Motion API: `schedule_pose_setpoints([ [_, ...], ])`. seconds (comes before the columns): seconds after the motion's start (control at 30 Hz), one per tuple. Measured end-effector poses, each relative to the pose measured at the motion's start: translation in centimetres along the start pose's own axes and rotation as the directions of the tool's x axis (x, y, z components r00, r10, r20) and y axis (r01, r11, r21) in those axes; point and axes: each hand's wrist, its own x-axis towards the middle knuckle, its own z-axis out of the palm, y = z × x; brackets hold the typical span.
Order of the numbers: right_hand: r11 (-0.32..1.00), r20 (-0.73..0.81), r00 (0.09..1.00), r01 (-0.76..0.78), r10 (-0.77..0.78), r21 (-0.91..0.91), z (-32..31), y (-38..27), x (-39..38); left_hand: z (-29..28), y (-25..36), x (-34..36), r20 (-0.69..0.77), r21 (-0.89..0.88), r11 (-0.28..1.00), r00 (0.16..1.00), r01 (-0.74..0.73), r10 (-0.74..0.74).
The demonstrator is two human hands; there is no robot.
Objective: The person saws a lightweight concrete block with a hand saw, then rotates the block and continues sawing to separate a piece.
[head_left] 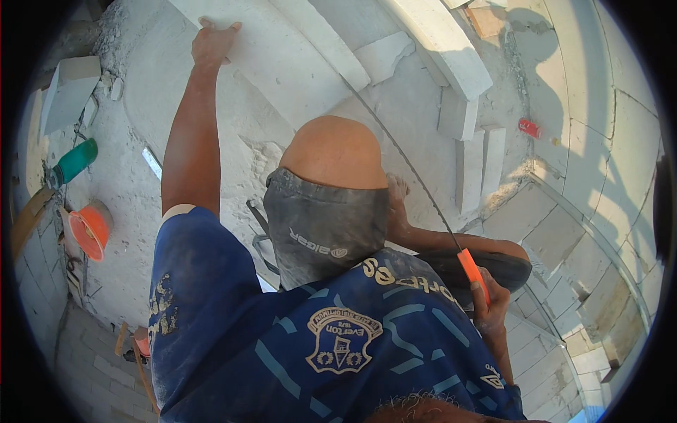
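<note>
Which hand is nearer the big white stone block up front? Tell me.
Left. The left hand lies on the big white stone block; the right hand is back from it, gripping an orange-handled saw.

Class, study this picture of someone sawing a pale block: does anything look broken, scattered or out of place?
Yes. Rubble and dust lie scattered beside the block under the left hand. A small red can lies tipped among offcuts. The right hand grips the saw.
</note>
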Motion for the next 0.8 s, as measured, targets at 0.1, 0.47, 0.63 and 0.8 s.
schedule_pose_setpoints([
  [0.1,0.995,-0.048,0.996,0.075,-0.078,-0.072,-1.8,-0.3,-1.2,0.7,-0.8,0.8,-0.012,-0.006,1.000,1.000,0.002,-0.002],
  [0.47,0.870,-0.339,0.905,0.370,-0.258,0.326,-2.4,-7.1,8.0,3.7,-0.3,0.0,-0.163,-0.033,0.988,0.974,0.153,-0.157],
  [0.63,0.621,-0.278,0.853,0.514,-0.441,0.592,4.9,-15.8,21.2,5.8,1.2,-3.5,-0.362,-0.026,0.991,0.922,0.135,-0.135],
  [0.8,0.573,-0.302,0.807,0.577,-0.507,0.582,12.1,-24.3,33.0,5.9,1.3,-3.8,-0.349,-0.133,0.984,0.924,0.119,-0.159],
])
